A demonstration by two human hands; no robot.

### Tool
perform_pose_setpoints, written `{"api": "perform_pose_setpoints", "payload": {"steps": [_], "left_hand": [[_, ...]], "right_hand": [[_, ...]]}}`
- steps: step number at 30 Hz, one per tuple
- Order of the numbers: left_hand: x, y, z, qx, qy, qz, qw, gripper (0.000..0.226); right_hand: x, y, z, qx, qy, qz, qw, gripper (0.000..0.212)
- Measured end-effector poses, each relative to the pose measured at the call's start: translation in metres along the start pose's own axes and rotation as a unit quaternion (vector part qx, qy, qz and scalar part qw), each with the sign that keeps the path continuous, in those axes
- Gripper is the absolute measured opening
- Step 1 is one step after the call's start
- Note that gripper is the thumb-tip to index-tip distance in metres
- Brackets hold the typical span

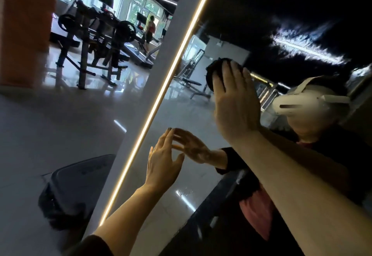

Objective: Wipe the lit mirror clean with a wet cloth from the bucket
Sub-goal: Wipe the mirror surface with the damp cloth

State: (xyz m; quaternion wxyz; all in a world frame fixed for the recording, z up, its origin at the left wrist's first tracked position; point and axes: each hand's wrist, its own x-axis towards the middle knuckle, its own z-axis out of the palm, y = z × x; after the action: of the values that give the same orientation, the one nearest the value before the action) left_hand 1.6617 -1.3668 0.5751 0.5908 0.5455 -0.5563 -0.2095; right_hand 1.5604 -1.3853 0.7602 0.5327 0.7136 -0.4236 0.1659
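Note:
A tall mirror [189, 119] with a glowing light strip [161, 95] along its left edge fills the right half of the head view. My right hand [233, 103] lies flat on the glass, pressing a dark cloth [213, 70] that shows above and left of my fingers. Lower down, my left hand [163, 159] rests its spread fingertips on the glass near the strip and holds nothing. The mirror reflects both hands, my dark sleeve and a white headset. Wet streaks glint at the mirror's upper right [306, 48]. No bucket that I can name is in view.
A dark plastic container [74, 191] stands on the glossy floor left of the mirror's frame. Weight benches and racks [92, 40] stand further back. A person walks on a treadmill [149, 30] by the windows. An orange column [26, 24] rises at the far left.

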Motion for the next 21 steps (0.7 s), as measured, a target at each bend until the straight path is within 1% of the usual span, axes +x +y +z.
{"api": "perform_pose_setpoints", "payload": {"steps": [1,3,4,6,7,8,9,10,12,13,14,15,16,18,19,21], "left_hand": [[0.001,-0.003,0.0,-0.003,0.011,-0.013,1.0,0.077],[0.003,-0.009,0.002,0.007,0.015,-0.05,0.999,0.082],[0.003,-0.014,0.004,0.009,0.01,-0.069,0.998,0.087],[0.001,-0.023,0.006,-0.003,-0.012,-0.103,0.995,0.094],[-0.001,-0.027,0.006,-0.011,-0.02,-0.111,0.994,0.097],[-0.002,-0.03,0.005,-0.013,-0.029,-0.113,0.993,0.099],[-0.004,-0.031,0.005,-0.008,-0.036,-0.112,0.993,0.1],[-0.004,-0.033,0.004,0.0,-0.039,-0.108,0.993,0.1],[-0.001,-0.034,0.002,0.009,-0.038,-0.103,0.994,0.098],[-0.001,-0.035,0.002,0.01,-0.034,-0.104,0.994,0.097],[0.0,-0.035,0.002,0.01,-0.03,-0.102,0.994,0.097],[-0.001,-0.034,0.002,0.009,-0.025,-0.1,0.995,0.097],[-0.001,-0.035,0.002,0.003,-0.019,-0.1,0.995,0.097],[-0.004,-0.035,0.003,-0.02,-0.006,-0.107,0.994,0.097],[-0.005,-0.035,0.002,-0.03,-0.003,-0.109,0.994,0.099],[-0.005,-0.037,0.001,-0.042,-0.005,-0.104,0.994,0.104]], "right_hand": [[0.004,-0.006,0.004,-0.007,0.002,-0.005,1.0,0.051],[-0.015,-0.029,0.018,-0.014,-0.008,-0.076,0.997,0.053],[-0.034,-0.043,0.027,-0.015,-0.027,-0.127,0.991,0.054],[-0.073,-0.061,0.038,-0.007,-0.09,-0.22,0.971,0.058],[-0.085,-0.064,0.038,-0.003,-0.123,-0.254,0.959,0.06],[-0.087,-0.062,0.036,0.005,-0.135,-0.277,0.951,0.059],[-0.08,-0.057,0.033,0.006,-0.127,-0.278,0.952,0.056],[-0.065,-0.05,0.029,0.001,-0.104,-0.253,0.962,0.052],[-0.019,-0.037,0.02,-0.019,-0.038,-0.135,0.99,0.052],[0.005,-0.032,0.015,-0.022,-0.017,-0.076,0.997,0.054],[0.023,-0.031,0.014,-0.026,-0.008,-0.04,0.999,0.055],[0.033,-0.034,0.018,-0.032,-0.007,-0.032,0.999,0.056],[0.036,-0.041,0.022,-0.032,-0.011,-0.046,0.998,0.056],[0.02,-0.061,0.03,-0.018,-0.035,-0.11,0.993,0.055],[0.004,-0.072,0.034,-0.008,-0.067,-0.157,0.985,0.055],[-0.026,-0.085,0.037,0.004,-0.138,-0.255,0.957,0.055]]}}
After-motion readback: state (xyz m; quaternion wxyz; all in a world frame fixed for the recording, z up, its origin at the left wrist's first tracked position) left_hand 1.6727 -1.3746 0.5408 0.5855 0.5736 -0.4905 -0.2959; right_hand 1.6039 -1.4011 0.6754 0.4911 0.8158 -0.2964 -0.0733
